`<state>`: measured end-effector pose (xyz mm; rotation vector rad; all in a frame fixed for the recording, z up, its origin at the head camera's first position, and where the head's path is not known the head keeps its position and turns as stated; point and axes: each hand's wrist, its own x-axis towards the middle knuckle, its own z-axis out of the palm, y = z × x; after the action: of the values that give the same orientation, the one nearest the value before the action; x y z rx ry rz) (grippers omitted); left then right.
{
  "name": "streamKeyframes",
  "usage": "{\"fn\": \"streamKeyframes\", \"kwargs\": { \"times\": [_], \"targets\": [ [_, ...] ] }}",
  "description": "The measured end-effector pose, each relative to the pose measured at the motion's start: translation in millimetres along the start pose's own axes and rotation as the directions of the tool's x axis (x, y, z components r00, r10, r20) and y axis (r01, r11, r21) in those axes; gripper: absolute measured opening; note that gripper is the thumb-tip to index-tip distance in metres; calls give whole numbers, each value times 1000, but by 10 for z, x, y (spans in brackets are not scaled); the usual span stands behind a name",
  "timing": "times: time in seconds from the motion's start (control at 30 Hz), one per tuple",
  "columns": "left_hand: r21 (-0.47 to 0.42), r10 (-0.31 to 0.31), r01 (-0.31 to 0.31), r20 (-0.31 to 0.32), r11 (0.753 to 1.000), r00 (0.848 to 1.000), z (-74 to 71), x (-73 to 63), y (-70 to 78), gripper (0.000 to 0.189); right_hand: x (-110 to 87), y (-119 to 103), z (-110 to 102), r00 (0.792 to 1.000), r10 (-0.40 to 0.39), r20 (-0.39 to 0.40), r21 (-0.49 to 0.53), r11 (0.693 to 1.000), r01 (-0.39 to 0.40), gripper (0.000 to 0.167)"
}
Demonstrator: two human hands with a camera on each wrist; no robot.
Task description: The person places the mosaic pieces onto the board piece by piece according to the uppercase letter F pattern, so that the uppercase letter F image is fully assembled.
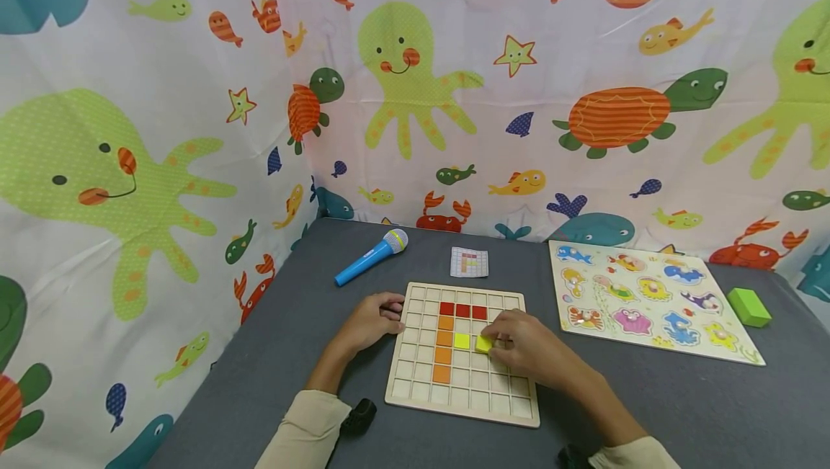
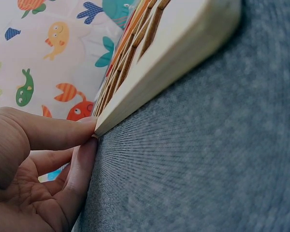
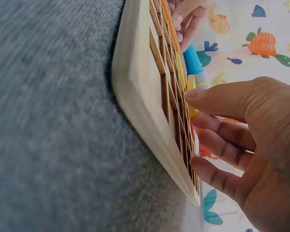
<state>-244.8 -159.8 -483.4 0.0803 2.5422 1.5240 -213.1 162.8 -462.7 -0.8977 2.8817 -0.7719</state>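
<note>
A wooden grid board (image 1: 462,416) lies on the grey tabletop, divided into small square cells. Three red tiles (image 1: 463,310) form a row on it, and a column of orange tiles (image 1: 444,355) runs down from the leftmost red one. One yellow tile (image 1: 461,341) sits beside that column. Another yellow tile (image 1: 483,344), slightly tilted over a cell to its right, is pinched by my right hand (image 1: 528,343); in the right wrist view the thumb is against this yellow tile (image 3: 191,82). Between thumb and finger, my left hand (image 1: 369,323) grips the board's left edge (image 2: 135,99).
Behind the board lie a blue toy microphone (image 1: 366,263) and a small printed card (image 1: 480,272) with a coloured grid pattern. A sea-animal puzzle board (image 1: 558,256) stretches to the right, with a green block (image 1: 749,307) beyond it. A printed curtain (image 1: 447,116) hangs behind the table.
</note>
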Motion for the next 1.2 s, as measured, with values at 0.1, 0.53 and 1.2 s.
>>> {"fn": "streamKeyframes", "kwargs": {
  "times": [0.1, 0.53, 1.2],
  "targets": [
    [-1, 6, -6, 3, 1000, 1000, -3, -1, -1, 55, 20, -4, 11, 1000, 2, 0, -4, 1000, -2, 24],
    [-6, -1, 1, -4, 1000, 1000, 3, 2, -11, 54, 46, -30, 27, 1000, -3, -6, 9, 1000, 3, 25],
    [-11, 9, -9, 5, 1000, 1000, -2, 6, -9, 56, -302, -23, -162, 999, 32, -2, -28, 999, -32, 26]
  ]
}}
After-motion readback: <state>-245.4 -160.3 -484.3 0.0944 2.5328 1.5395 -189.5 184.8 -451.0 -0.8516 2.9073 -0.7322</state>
